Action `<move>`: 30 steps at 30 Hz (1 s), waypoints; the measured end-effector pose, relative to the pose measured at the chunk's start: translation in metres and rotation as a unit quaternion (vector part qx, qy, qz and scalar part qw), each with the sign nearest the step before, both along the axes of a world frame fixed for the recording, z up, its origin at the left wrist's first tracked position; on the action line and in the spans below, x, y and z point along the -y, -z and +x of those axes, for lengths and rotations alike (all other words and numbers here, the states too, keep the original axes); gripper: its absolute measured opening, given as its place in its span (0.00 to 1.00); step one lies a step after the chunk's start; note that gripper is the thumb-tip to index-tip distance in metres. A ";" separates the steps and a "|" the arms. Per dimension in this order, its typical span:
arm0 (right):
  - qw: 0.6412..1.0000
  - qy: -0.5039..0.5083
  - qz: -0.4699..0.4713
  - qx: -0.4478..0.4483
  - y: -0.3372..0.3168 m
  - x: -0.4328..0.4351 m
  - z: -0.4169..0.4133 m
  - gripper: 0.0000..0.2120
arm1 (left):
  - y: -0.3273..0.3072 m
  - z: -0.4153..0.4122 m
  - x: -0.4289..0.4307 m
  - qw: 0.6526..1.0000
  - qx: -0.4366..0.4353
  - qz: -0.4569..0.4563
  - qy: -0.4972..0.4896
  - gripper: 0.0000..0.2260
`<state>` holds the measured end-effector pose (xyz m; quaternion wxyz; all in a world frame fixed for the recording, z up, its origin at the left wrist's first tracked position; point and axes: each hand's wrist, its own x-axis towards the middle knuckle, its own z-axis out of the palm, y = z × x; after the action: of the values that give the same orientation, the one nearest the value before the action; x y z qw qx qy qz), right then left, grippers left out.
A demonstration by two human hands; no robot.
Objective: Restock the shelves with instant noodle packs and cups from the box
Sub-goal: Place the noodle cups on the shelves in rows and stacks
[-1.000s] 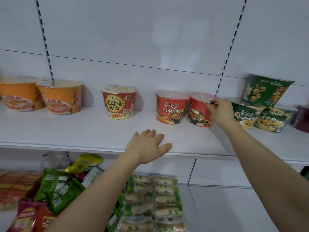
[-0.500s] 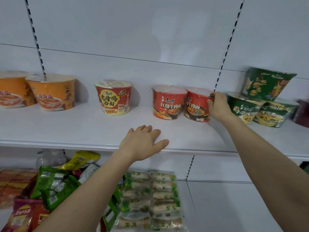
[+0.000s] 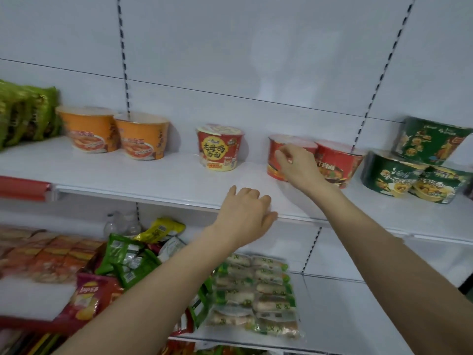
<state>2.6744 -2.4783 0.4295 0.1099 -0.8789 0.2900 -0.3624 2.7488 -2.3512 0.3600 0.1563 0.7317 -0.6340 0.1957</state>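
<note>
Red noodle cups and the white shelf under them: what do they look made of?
The red cups: probably paper or foam, printed, under shiny clear film; the sheen suggests it, but blur leaves it open. The shelf: likely white-painted sheet metal, smooth and slightly glossy, with a thin folded front edge.

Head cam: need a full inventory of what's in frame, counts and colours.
upper shelf: 1, white, across the view
lower shelf: 1, white, below
orange noodle cups: 2, orange, upper shelf left, side by side
red-and-yellow noodle cup: 1, upper shelf centre
red noodle cups: 2, red, upper shelf right of centre
green noodle cups: 3, green, upper shelf right, one stacked on two
green noodle packs: count unclear, upper shelf far left
snack packs: many, mixed colours, lower shelf
clear bottles: seemingly 2, blurred, lower shelf back
left hand: rests on upper shelf's front edge
right hand: grips the left red noodle cup
</note>
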 end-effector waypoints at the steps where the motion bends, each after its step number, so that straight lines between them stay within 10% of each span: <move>1: 1.000 -0.021 -0.003 -0.003 0.000 -0.017 0.013 0.11 | 0.002 0.004 -0.022 1.000 0.010 -0.016 0.004 0.22; 18: 0.899 -0.430 -0.011 -0.075 0.100 -0.451 0.299 0.11 | 0.108 0.174 -0.504 0.915 -0.070 0.021 -0.396 0.19; 30: 0.815 -0.555 0.005 -0.165 0.204 -0.593 0.454 0.12 | 0.189 0.239 -0.629 0.816 -0.139 0.044 -0.560 0.15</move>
<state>3.1284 -1.8849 0.2251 0.2474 -0.9368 -0.2315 -0.0874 2.9880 -1.7221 0.1706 0.0739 0.9858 -0.0945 0.1179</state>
